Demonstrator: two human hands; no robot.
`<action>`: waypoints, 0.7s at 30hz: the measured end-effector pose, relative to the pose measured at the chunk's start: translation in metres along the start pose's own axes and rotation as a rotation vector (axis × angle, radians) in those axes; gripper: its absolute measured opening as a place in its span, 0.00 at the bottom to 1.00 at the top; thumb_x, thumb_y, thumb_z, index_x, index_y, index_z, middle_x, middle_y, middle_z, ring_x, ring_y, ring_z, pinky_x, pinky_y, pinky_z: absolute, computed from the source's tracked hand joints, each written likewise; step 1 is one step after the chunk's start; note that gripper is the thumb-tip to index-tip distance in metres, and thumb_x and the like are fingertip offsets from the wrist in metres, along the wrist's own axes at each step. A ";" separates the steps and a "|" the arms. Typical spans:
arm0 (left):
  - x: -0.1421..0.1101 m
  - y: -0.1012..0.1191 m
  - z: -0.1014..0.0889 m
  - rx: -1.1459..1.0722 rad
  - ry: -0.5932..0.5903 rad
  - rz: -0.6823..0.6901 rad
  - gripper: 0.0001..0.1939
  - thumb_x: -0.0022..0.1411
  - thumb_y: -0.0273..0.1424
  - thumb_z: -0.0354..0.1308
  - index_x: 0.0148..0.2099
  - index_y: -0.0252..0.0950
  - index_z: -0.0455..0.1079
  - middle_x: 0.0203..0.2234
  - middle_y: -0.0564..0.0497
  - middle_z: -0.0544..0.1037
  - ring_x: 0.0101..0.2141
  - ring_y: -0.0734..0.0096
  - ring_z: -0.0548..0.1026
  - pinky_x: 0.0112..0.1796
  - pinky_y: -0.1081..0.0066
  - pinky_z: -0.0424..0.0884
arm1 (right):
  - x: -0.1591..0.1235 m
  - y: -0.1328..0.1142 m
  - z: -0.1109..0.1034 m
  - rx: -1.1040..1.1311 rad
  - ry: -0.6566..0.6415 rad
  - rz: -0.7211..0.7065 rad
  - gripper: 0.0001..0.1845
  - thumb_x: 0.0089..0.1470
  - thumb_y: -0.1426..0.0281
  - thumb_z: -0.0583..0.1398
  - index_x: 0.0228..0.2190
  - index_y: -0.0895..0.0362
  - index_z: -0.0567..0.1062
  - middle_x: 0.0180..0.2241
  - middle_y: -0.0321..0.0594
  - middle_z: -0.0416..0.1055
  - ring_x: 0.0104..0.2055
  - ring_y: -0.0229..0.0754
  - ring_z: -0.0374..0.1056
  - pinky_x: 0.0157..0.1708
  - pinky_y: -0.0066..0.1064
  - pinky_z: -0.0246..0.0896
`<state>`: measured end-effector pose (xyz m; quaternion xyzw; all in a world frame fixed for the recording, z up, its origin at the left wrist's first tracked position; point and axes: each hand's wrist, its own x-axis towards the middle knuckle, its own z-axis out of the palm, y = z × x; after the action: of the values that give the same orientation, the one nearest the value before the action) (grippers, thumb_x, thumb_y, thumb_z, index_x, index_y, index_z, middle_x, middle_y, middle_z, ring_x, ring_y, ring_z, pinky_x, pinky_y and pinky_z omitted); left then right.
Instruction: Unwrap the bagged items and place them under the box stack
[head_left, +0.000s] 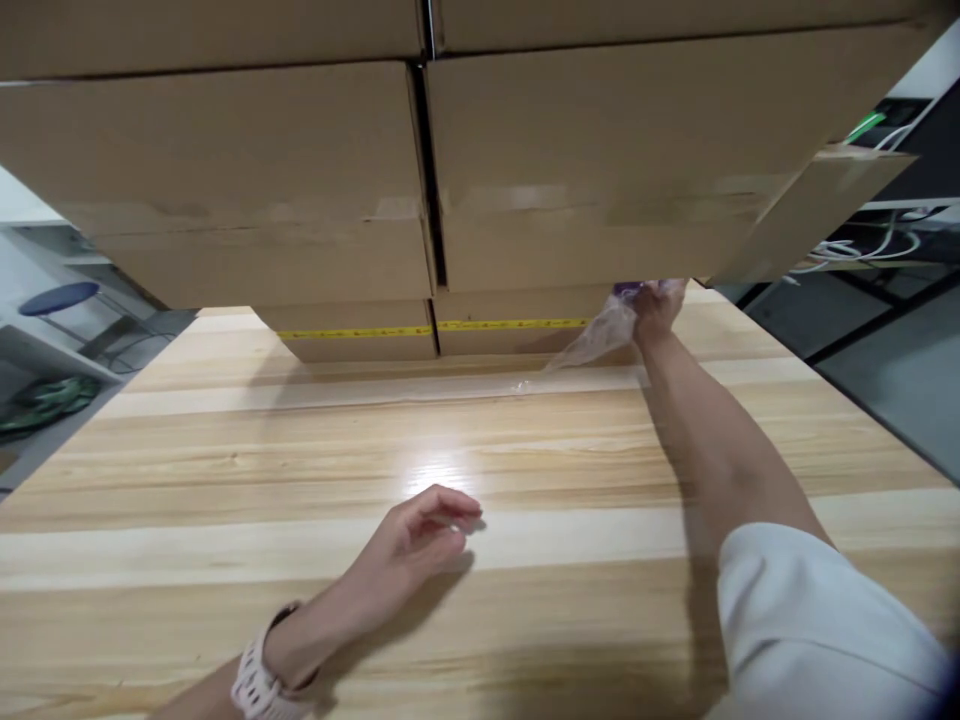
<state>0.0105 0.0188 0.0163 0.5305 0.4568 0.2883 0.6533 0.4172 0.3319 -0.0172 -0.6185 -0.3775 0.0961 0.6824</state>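
My right hand (658, 306) reaches to the far side of the wooden table (337, 450), close to the lower cardboard boxes. Its fingers are closed on a clear plastic bag (600, 335), whose loose end trails left onto the tabletop. Something purple (628, 288) shows beside the fingers, too small a part to name. Over the near middle of the table is my left hand (424, 535), fingers loosely bent and thumb apart, with nothing in it. A pale watch strap circles the left wrist.
Large cardboard boxes (600, 150) stack up across the back and overhang the table. A yellow measuring tape (360, 333) runs along the lower boxes. To the left stands a blue stool (60, 298); white cables (862, 250) lie on a shelf at right.
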 end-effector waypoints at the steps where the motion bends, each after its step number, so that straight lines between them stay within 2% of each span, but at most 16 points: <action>1: 0.007 0.011 0.003 0.102 -0.052 0.047 0.13 0.68 0.39 0.63 0.52 0.41 0.75 0.50 0.43 0.80 0.51 0.58 0.77 0.51 0.59 0.72 | 0.005 0.005 0.005 -0.056 0.007 0.017 0.05 0.63 0.76 0.60 0.42 0.59 0.74 0.47 0.42 0.75 0.48 0.40 0.71 0.54 0.39 0.67; 4: 0.050 0.044 0.022 0.353 -0.219 0.252 0.19 0.70 0.35 0.58 0.61 0.43 0.70 0.61 0.42 0.73 0.59 0.55 0.74 0.59 0.55 0.68 | 0.018 0.018 0.013 -0.175 0.028 0.120 0.09 0.62 0.73 0.62 0.44 0.61 0.74 0.45 0.45 0.74 0.48 0.46 0.72 0.50 0.42 0.69; 6: 0.097 0.056 0.043 0.478 -0.297 0.392 0.26 0.70 0.36 0.57 0.67 0.41 0.63 0.65 0.40 0.69 0.63 0.52 0.70 0.62 0.51 0.66 | 0.024 0.027 0.012 -0.235 0.039 0.155 0.14 0.60 0.74 0.59 0.48 0.62 0.73 0.49 0.51 0.71 0.53 0.50 0.71 0.53 0.44 0.66; 7: 0.124 0.059 0.056 0.522 -0.319 0.419 0.28 0.70 0.36 0.55 0.70 0.40 0.60 0.67 0.40 0.66 0.65 0.50 0.67 0.64 0.49 0.64 | 0.026 0.032 0.010 -0.261 0.047 0.157 0.17 0.59 0.74 0.59 0.51 0.62 0.71 0.51 0.53 0.70 0.56 0.52 0.69 0.57 0.46 0.64; 11: 0.241 0.055 0.116 0.648 -0.180 0.467 0.35 0.67 0.26 0.51 0.74 0.31 0.52 0.72 0.34 0.58 0.72 0.51 0.57 0.70 0.51 0.55 | 0.025 0.051 0.000 -0.319 0.070 0.083 0.30 0.55 0.71 0.61 0.59 0.58 0.65 0.58 0.56 0.65 0.63 0.56 0.62 0.63 0.53 0.58; 14: 0.310 0.053 0.149 0.686 -0.050 0.441 0.36 0.66 0.23 0.49 0.75 0.26 0.50 0.74 0.33 0.53 0.74 0.52 0.51 0.72 0.55 0.48 | 0.024 0.064 -0.003 -0.320 0.072 0.008 0.34 0.54 0.68 0.61 0.61 0.56 0.62 0.60 0.55 0.64 0.63 0.55 0.63 0.62 0.54 0.59; 17: 0.351 0.052 0.163 0.661 0.043 0.413 0.37 0.68 0.24 0.47 0.76 0.24 0.45 0.75 0.32 0.47 0.75 0.50 0.45 0.73 0.53 0.44 | 0.029 0.074 -0.002 -0.316 0.047 -0.036 0.31 0.53 0.65 0.60 0.59 0.58 0.65 0.56 0.54 0.67 0.58 0.53 0.67 0.60 0.52 0.61; 21: 0.373 0.046 0.167 0.676 0.102 0.447 0.38 0.68 0.26 0.50 0.76 0.21 0.43 0.76 0.31 0.44 0.75 0.51 0.42 0.73 0.58 0.39 | 0.047 0.078 0.011 -0.298 -0.009 -0.051 0.24 0.53 0.65 0.57 0.51 0.60 0.72 0.48 0.50 0.74 0.51 0.52 0.72 0.55 0.48 0.66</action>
<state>0.3215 0.2807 -0.0451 0.7866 0.4313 0.2824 0.3399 0.4686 0.3855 -0.0709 -0.7027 -0.4063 0.0243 0.5836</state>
